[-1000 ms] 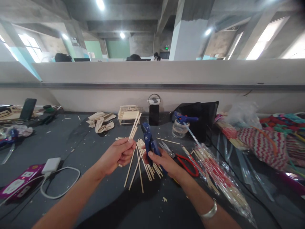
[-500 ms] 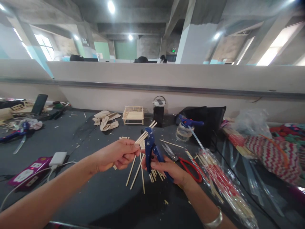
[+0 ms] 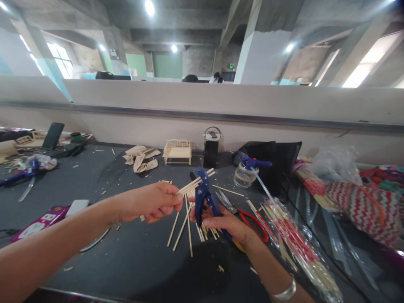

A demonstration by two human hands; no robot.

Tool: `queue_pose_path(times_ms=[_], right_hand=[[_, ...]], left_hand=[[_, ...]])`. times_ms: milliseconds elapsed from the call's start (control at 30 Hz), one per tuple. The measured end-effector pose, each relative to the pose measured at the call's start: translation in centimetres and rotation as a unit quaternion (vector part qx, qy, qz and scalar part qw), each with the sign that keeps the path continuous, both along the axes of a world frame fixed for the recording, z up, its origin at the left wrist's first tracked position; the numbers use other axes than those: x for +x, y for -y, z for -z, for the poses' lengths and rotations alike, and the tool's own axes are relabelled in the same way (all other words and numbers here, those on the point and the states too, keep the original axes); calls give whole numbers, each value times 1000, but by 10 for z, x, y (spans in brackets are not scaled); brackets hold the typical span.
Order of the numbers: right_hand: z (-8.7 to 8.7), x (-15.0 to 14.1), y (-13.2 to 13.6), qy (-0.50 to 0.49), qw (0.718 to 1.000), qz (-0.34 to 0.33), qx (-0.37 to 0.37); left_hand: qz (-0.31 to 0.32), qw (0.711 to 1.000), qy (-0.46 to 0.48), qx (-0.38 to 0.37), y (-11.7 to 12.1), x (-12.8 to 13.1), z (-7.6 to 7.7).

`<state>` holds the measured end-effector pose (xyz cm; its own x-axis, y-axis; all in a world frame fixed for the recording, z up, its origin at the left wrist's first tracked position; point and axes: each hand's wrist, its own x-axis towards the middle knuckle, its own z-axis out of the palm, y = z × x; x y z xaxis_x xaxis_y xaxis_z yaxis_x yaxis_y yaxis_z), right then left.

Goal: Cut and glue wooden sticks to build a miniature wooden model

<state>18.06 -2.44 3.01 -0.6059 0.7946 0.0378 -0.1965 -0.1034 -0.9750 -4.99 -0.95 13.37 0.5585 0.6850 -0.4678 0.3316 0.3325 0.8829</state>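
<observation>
My left hand (image 3: 161, 201) is closed on a few thin wooden sticks (image 3: 190, 185), which slant up to the right. Their far part lies across the jaws of a blue pipe cutter (image 3: 200, 198), and the tips show beyond it. Wrapped round the cutter's handles is my right hand (image 3: 227, 223), with a bracelet on the wrist. Beneath both hands, more loose sticks (image 3: 179, 235) fan out on the dark table (image 3: 132, 261). Some of that pile is hidden by the hands and the cutter.
A small wooden bench model (image 3: 177, 152) stands at the back, beside a phone (image 3: 210, 154). To the right lie red-handled pliers (image 3: 257, 225), bagged sticks (image 3: 299, 240) and a glass jar (image 3: 244, 174) under a blue glue gun (image 3: 254, 162). A purple power strip (image 3: 39, 223) sits left.
The sticks in my left hand have tipped to a flatter slant and now lie across the cutter's jaws. My left hand has shifted slightly left; the cutter has moved slightly right.
</observation>
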Motion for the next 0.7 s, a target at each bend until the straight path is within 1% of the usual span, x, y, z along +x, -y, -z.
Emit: queue_pose_path(times_ms=[67, 133, 233, 300, 333, 367, 433, 533, 633, 700], right_hand=[[0, 0, 0, 43, 999, 14, 25], [0, -1, 0, 95, 993, 29, 58], [0, -3, 0, 138, 980, 57, 128], [-1, -4, 1, 146, 966, 87, 193], [-2, -4, 1, 149, 958, 102, 224], [-2, -3, 1, 152, 950, 115, 249], [-4, -2, 0, 156, 940, 125, 278], [-3, -2, 0, 172, 927, 116, 314], [3, -4, 0, 193, 898, 115, 380], [7, -5, 0, 197, 877, 129, 420]], left_hand=[[1, 1000, -19, 20, 1, 2, -1], [-1, 997, -44, 61, 3, 3, 0], [5, 981, -84, 173, 8, 3, 3], [29, 963, -109, 245, 12, -1, 5], [47, 955, -121, 267, 13, -4, 5], [66, 949, -132, 278, 15, -7, 6], [96, 944, -157, 274, 16, -12, 7], [111, 938, -185, 272, 17, -17, 10], [124, 928, -208, 285, 18, -19, 11], [136, 915, -222, 307, 21, -20, 10]])
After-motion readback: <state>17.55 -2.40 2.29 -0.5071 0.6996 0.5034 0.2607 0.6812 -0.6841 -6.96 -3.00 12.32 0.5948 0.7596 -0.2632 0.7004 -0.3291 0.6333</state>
